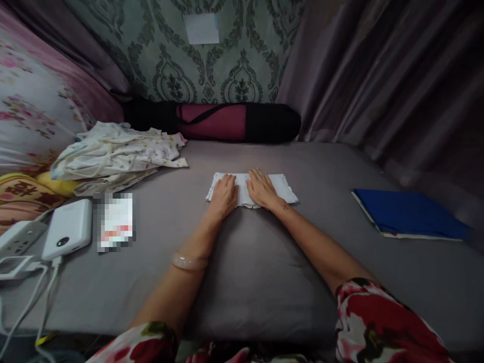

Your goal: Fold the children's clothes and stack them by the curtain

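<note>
A white folded cloth (279,187) lies flat in a long rectangle on the grey sheet, in the middle of the head view. My left hand (224,195) rests flat on its left part, fingers stretched out and pointing away from me. On the right part of the cloth lies my right hand (261,188), palm down with the fingers extended. A strip of white shows between the two hands. What kind of cloth it is cannot be made out. The palms hide part of its near edge.
Crumpled light clothes (117,151) are heaped at the back left. A white power bank (70,227) with cables and a power strip (22,239) lie at the left. To the right is a folded blue cloth (408,213). A black and maroon long bag (215,122) lies along the wall.
</note>
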Demonstrator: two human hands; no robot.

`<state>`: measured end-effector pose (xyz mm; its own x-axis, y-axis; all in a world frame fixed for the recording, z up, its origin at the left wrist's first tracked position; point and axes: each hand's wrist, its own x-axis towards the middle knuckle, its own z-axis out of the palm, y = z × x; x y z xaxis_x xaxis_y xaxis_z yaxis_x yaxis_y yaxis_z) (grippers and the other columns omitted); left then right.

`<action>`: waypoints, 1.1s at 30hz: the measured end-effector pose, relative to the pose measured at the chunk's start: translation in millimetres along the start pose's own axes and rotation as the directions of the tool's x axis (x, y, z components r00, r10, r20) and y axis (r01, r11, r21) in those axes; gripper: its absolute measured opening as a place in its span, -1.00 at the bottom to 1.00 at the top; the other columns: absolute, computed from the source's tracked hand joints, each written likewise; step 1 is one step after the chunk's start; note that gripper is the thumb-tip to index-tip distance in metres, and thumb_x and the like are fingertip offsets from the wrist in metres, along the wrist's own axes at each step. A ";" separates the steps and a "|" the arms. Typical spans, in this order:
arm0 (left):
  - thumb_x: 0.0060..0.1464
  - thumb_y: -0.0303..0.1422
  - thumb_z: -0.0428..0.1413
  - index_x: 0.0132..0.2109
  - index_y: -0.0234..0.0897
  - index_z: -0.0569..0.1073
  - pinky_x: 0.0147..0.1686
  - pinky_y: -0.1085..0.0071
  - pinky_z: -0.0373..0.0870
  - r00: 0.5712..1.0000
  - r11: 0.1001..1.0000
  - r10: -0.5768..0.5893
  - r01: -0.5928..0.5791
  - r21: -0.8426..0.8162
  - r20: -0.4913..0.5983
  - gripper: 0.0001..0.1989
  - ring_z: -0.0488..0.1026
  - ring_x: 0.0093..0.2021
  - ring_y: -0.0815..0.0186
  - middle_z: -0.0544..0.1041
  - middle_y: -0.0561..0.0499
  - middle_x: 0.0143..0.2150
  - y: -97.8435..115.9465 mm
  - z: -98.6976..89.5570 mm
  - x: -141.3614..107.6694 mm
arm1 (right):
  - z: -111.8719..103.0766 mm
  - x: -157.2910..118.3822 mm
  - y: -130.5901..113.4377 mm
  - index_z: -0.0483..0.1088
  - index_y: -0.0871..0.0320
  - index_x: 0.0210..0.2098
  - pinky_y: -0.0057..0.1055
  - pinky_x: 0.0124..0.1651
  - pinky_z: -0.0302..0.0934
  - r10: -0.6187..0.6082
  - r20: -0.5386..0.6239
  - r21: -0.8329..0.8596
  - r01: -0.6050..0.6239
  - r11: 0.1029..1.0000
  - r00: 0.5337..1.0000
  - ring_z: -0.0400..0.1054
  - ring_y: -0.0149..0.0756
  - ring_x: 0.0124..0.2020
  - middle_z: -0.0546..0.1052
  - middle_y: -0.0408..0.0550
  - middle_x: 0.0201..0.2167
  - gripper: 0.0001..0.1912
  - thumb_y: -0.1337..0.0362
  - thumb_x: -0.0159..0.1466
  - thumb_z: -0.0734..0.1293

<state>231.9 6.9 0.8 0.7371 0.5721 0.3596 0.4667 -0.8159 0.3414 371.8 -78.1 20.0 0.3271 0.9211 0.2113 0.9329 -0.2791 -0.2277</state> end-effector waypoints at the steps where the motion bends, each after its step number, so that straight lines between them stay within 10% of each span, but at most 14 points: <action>1: 0.30 -0.33 -0.18 0.25 -0.43 0.23 0.31 0.13 0.01 0.999 0.999 0.015 -0.016 0.036 0.037 -0.55 0.09 0.35 0.10 0.26 -0.26 0.31 3.6 2.3 -1.3 | 1.9 -3.8 2.5 0.09 0.38 0.31 -0.14 0.38 -0.28 -0.015 0.013 -0.013 0.015 1.000 1.000 -0.14 -0.12 0.38 0.10 0.16 0.35 -0.45 0.24 0.41 -0.01; 7: 0.34 -0.25 -0.29 0.32 -0.41 0.15 0.33 0.07 -0.06 0.973 0.979 -0.010 -0.038 0.202 0.230 -0.48 0.05 0.37 0.11 0.13 -0.24 0.38 10.0 6.4 -4.9 | 16.1 -11.4 2.4 0.09 0.35 0.31 -0.09 0.37 -0.30 -0.034 0.039 -0.029 0.035 0.999 0.999 -0.11 -0.11 0.38 0.11 0.15 0.35 -0.44 0.22 0.41 0.01; 15: 0.34 -0.18 -0.30 0.34 -0.39 0.13 0.34 0.09 -0.12 0.990 0.970 0.024 -0.056 0.237 0.136 -0.44 -0.01 0.40 0.14 0.11 -0.22 0.39 14.6 -0.3 -5.8 | 5.6 -14.5 13.0 0.06 0.35 0.33 -0.10 0.37 -0.33 0.038 -0.034 -0.019 -0.038 0.999 0.999 -0.18 -0.11 0.39 0.06 0.16 0.37 -0.43 0.18 0.42 0.00; 22: 0.31 -0.08 -0.24 0.36 -0.39 0.09 0.32 0.03 -0.07 0.960 0.970 -0.017 -0.052 0.237 0.279 -0.37 0.01 0.39 0.05 0.06 -0.23 0.40 15.1 1.2 -3.3 | 6.8 -15.8 24.9 0.05 0.42 0.32 -0.04 0.36 -0.26 0.166 0.060 0.000 -0.166 0.986 0.984 -0.10 -0.04 0.37 0.09 0.20 0.35 -0.39 0.13 0.42 -0.01; 30: 0.32 -0.15 -0.29 0.31 -0.42 0.19 0.33 0.04 -0.12 0.992 0.960 -0.125 0.120 0.252 0.005 -0.42 0.00 0.39 0.09 0.14 -0.26 0.37 8.0 -7.8 -2.3 | -4.4 -18.2 41.3 0.01 0.44 0.33 -0.05 0.36 -0.34 0.256 -0.036 -0.067 -0.258 0.964 0.966 -0.20 -0.05 0.40 0.03 0.23 0.37 -0.38 0.15 0.43 -0.06; 33: 0.32 -0.16 -0.29 0.31 -0.42 0.20 0.30 -0.01 -0.05 0.973 0.942 -0.212 0.178 0.285 0.095 -0.42 0.03 0.38 0.03 0.14 -0.28 0.37 0.5 -7.3 -1.1 | -2.0 -17.7 49.6 0.02 0.46 0.33 -0.05 0.35 -0.26 0.307 0.039 -0.086 -0.303 0.949 0.951 -0.19 -0.02 0.39 0.02 0.25 0.37 -0.36 0.12 0.42 -0.07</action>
<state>227.8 6.4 6.9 0.6643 0.7217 0.1946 0.7099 -0.6907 0.1377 412.5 -108.7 6.8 0.5915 0.8007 0.0945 0.7994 -0.5671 -0.1985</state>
